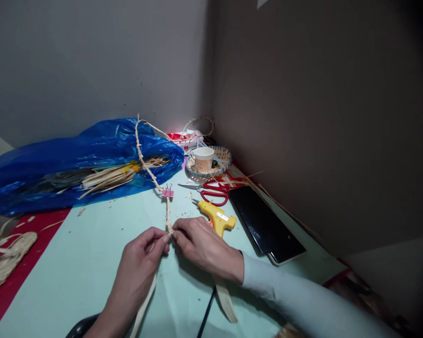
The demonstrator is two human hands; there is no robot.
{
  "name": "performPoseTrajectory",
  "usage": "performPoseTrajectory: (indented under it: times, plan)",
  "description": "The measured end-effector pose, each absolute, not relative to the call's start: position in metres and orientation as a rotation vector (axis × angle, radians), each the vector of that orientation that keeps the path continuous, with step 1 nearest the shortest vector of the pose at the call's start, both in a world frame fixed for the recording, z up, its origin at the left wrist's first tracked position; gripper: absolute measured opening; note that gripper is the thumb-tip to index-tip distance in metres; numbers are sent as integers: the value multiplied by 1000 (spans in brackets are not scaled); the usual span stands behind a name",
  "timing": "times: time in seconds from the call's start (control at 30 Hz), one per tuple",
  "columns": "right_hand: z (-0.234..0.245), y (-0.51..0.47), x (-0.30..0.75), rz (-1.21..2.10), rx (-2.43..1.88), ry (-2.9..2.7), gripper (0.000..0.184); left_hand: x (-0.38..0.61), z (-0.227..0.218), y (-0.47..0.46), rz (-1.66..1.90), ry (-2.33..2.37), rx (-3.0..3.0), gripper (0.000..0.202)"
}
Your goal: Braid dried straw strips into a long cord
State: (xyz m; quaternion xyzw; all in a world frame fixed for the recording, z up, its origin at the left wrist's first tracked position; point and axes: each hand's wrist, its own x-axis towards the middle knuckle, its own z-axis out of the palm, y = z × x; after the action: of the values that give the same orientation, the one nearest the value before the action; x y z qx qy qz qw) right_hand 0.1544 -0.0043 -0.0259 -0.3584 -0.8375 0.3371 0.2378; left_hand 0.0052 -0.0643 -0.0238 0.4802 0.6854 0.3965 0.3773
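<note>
1. The braid lies on the table, gripped by a pink clip.
2. Left hand and right hand both pinch its near end.
3. It looks light, pliable, hardly slippery; a thin strip might split. Fingertips suit it best, at that end.
4. The glue gun label and red-white packet print are unreadably small.

- On the left stands a grey wall, with some small dark spots on it.
- The right wall is darker and brownish; it meets the grey one in a corner.
- The table shows red at its left side; a pale green cover lies over it.
- The light is dim, and the upper right is almost black.
</note>
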Motion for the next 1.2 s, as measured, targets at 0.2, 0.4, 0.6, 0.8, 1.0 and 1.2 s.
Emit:
performPoseTrajectory:
  times: [0.2, 0.4, 0.6, 0.8, 1.0, 1.2]
  plan:
    - [-28, -1, 151, 1277, -940, -2104, 25, 9, -27, -69, 948, 1807, 1355, 22]
    - [-26, -1, 146, 1121, -1085, -2103, 18, 3, -23, -70, 851, 1919, 1420, 23]
    - [-27, -2, 147, 1131, -1021, -2048, 24, 12, -18, -79, 920, 2063, 1695, 20]
    - [-27, 1, 147, 1816, -912, -1624, 24, 24, -46, -89, 1025, 1758, 2563, 19]
    - [-24, -2, 146, 1956, -908, -1431, 20, 12, -37, -83, 975, 1858, 2305, 21]
    - [-31, -4, 145, 1817, -913, -1617, 25, 2, -21, -61, 1096, 1583, 1208, 22]
